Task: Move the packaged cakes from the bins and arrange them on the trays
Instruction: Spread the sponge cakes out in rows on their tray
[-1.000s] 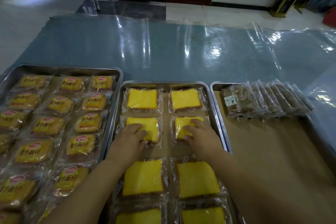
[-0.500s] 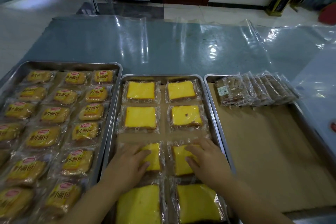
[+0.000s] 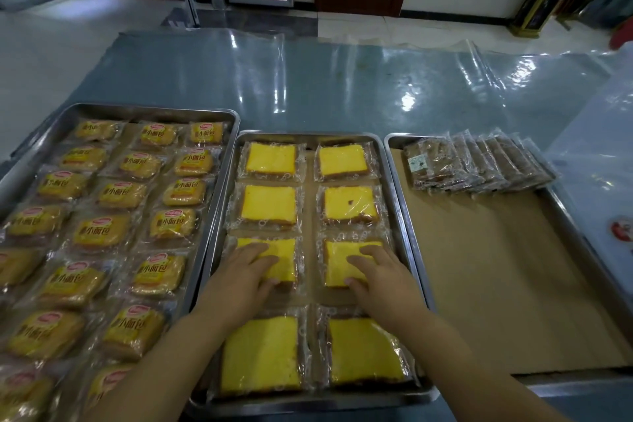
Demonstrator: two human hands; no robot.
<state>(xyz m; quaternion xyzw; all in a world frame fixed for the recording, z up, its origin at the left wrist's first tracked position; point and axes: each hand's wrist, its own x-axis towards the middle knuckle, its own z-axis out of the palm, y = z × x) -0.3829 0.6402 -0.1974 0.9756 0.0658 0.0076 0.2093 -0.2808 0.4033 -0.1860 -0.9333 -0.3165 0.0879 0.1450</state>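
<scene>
Only 1 view here, the head cam looking down at the bench, which is covered in shiny clear plastic sheet.

Middle tray holds 8 yellow cakes in 2 columns of 4. Left hand lies flat and open on the third cake in the left column, fingers spread over its near-left part, not pinching anything. Right hand does the same on the third cake in the right column, palm down, open, covering its right side. So both cakes are already down in the tray, and this looks to me like the nudging and squaring-up step rather than a carry.

To do it well I'd say: slide, don't press, since the sponge would probably squash and the wrappers look slippery. Line each cake up with the 2 above it and leave a gap to the row 4 cakes like the gaps further up. The left one seems to sit a touch closer to the row above than the right one, so level them off.

Around it: left tray is packed with small bread packs, touching the middle tray's side. Right tray has a brown paper liner and just 1 row of dark packs leaning at the far end, loads of room. No bins visible. Nothing really blocks the hands, only the tray rims and the neighbouring wrappers, which nearly touch.
</scene>
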